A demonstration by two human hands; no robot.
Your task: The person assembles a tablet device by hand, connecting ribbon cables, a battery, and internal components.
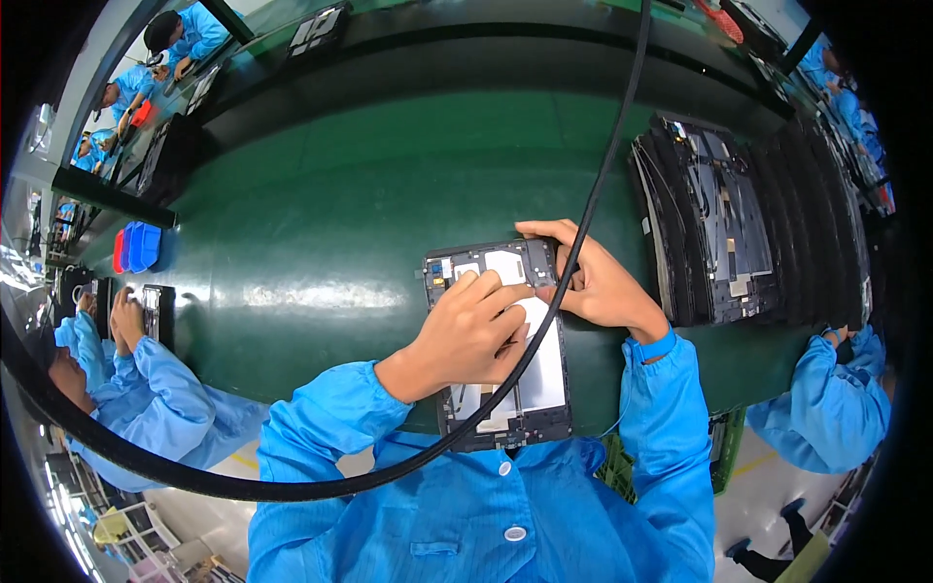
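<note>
An opened tablet (545, 357), with its inner boards, white panels and black frame showing, lies on the green table right in front of me. My left hand (466, 328) is over its middle, fingers curled and pinched together; anything between the fingertips is too small to make out. At the tablet's upper right edge is my right hand (610, 282). Its thumb reaches over onto the tablet beside the left fingertips, while the index finger stretches along the top edge and the other fingers curl at the side.
A thick black cable (607, 160) loops across the view. Black trays (807, 223) with opened tablets stand stacked at right. Blue and red bins (143, 247) sit at left on the green table (389, 185). A dark shelf (418, 60) spans the back. Co-workers in blue sit on both sides.
</note>
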